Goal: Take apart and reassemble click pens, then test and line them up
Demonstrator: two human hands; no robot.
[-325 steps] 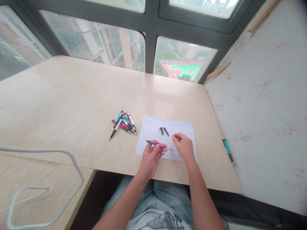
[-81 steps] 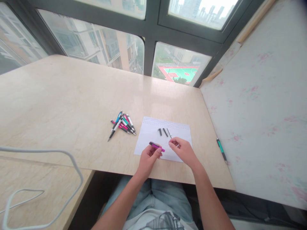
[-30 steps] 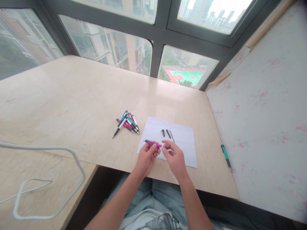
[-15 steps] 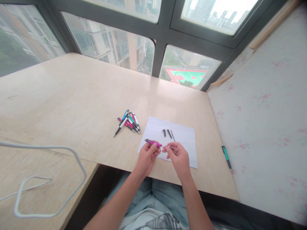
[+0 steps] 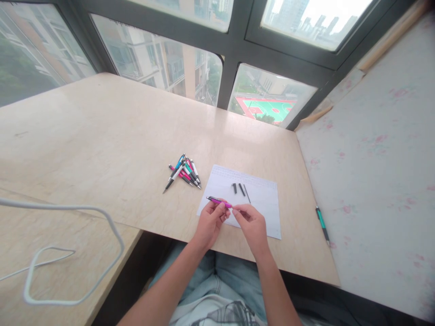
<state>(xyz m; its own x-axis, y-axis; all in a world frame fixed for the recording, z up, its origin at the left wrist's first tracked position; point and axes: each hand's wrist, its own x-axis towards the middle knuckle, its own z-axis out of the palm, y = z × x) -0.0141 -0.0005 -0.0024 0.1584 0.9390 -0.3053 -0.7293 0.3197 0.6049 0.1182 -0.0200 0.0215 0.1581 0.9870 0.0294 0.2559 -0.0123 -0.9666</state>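
My left hand (image 5: 211, 222) is closed around a purple pen (image 5: 217, 201), its black-and-silver clip end pointing left above the paper. At the pen's right tip, the fingers of my right hand (image 5: 252, 226) pinch together; whatever lies between them is too small to make out. Beneath both hands is a sheet of white paper (image 5: 263, 208) with handwriting along its top. Lying on the sheet are a short black piece (image 5: 234, 188), a black tube-like piece (image 5: 241, 189) and a thin dark stick (image 5: 247, 194) like a refill.
Left of the paper lies a pile of several pens (image 5: 185, 173) in mixed colours. A green and black pen (image 5: 322, 225) rests by the papered wall (image 5: 374, 203) at right. A white cable (image 5: 112, 226) loops at left. Windows (image 5: 190, 68) border the table's far side.
My right hand has moved in to the pen's right tip, and its fingers have closed into a pinch there. My left hand still holds the purple pen. The view has shifted slightly.
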